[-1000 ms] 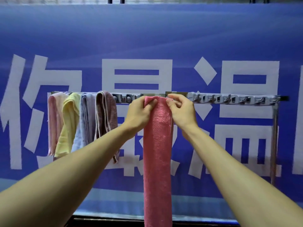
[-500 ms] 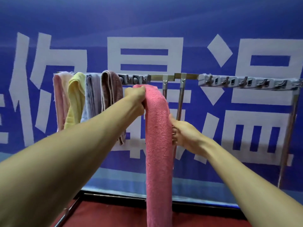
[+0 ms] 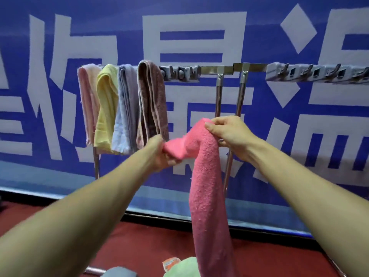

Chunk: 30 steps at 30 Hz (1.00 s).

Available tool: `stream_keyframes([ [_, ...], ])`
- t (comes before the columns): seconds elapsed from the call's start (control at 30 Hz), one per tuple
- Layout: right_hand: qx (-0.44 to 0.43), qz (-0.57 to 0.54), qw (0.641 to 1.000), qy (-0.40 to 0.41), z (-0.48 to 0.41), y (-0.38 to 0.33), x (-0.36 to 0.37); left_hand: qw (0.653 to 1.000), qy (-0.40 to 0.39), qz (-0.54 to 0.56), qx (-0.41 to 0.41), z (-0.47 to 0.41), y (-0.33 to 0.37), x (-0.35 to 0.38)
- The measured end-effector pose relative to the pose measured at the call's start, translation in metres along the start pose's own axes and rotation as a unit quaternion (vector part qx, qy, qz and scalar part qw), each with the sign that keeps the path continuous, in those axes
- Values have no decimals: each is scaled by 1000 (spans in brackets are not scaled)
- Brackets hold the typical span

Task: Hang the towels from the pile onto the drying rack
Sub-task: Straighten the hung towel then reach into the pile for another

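Note:
A long pink towel (image 3: 207,188) hangs from both my hands, well below the rack's top bar (image 3: 211,69). My left hand (image 3: 161,154) grips one bunched end of it. My right hand (image 3: 229,132) pinches the fold at its top, and the rest drops straight down past the frame's bottom. Several towels hang on the bar's left part: a pale pink one (image 3: 86,100), a yellow one (image 3: 105,104), a light blue one (image 3: 124,108) and a brown one (image 3: 151,100). At the bottom edge lies the pile, with a green towel (image 3: 183,268) and a grey one (image 3: 119,272).
Grey clip strips (image 3: 315,73) run along the bar at the middle and right. Two metal uprights (image 3: 229,120) stand behind the pink towel, and a left leg (image 3: 96,164) drops below the hung towels. A blue banner (image 3: 199,37) with white characters fills the back. The floor (image 3: 151,244) is dark red.
The pink towel has come off the bar and down with both hands. My left hand dropped from the bar to mid height; my right hand now pinches the towel's top fold. The view tilted down.

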State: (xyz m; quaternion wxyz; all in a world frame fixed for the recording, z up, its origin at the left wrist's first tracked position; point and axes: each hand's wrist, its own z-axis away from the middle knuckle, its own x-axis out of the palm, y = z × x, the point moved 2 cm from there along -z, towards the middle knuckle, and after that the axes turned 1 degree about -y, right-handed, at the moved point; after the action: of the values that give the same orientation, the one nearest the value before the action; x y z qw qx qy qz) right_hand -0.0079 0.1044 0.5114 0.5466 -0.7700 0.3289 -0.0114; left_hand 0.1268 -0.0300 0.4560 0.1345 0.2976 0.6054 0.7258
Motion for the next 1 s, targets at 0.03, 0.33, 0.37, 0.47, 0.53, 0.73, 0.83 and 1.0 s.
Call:
stream_keyframes([
  [0.03,6,-31,999,26,-7,-2,2,994,-37,-107,-8,-2,-14,1],
  [0.33,119,-252,933,230,-50,-1,-14,967,-217,-106,77,5,-33,33],
  [0.37,124,-259,926,243,-51,1,-20,966,-213,-110,96,6,-37,35],
  [0.47,124,-304,906,269,-51,2,-38,966,-176,-123,142,9,-45,44],
  [0.53,122,-333,891,283,-51,6,-50,965,-157,-120,170,8,-44,53],
  [0.73,170,-308,909,226,-37,29,-92,952,-97,-129,259,4,9,85],
  [0.83,194,16,960,201,-25,37,-112,945,-70,-184,263,6,46,110],
  [1.0,21,120,975,186,-22,17,-122,887,-151,-331,285,10,81,157],
])
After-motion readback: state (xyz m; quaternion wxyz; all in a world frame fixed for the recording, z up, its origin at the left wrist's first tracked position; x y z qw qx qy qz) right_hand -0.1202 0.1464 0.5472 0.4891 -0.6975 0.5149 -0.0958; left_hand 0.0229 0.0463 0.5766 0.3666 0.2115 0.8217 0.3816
